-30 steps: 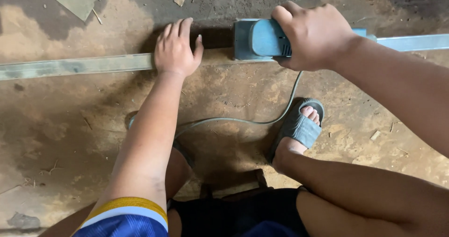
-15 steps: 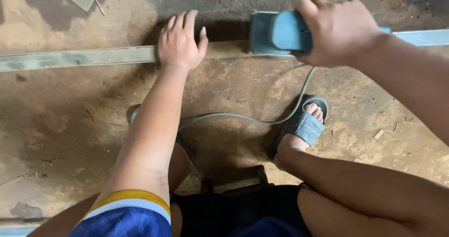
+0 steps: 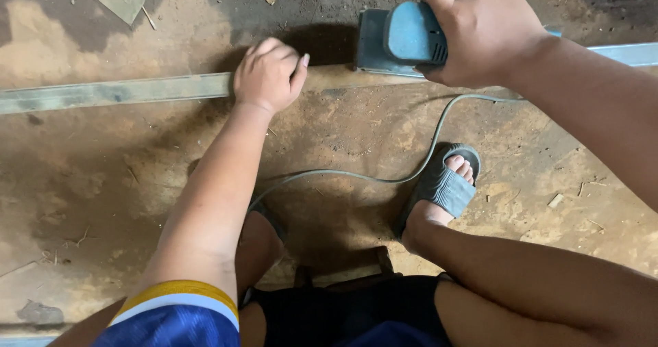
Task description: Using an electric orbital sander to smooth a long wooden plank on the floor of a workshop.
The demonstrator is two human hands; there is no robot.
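Rightward along the long pale wooden strip (image 3: 116,92) goes the blue electric sander (image 3: 401,42), right hand (image 3: 483,28) wrapped around it; left hand (image 3: 269,76), fingers curled, presses the strip just beside it, where the pad could catch fingertips if it skids, while the grey cord (image 3: 356,176) trails near the sandalled foot (image 3: 445,182)

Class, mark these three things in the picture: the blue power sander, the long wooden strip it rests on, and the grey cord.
blue power sander (image 3: 404,35), head view, on its rounded top housing.
long wooden strip (image 3: 116,92), head view, on its bare left stretch.
grey cord (image 3: 356,176), head view, mid-run on the floor.

Soft, even daylight; faint shadows under the arms; sharp focus, no glare.
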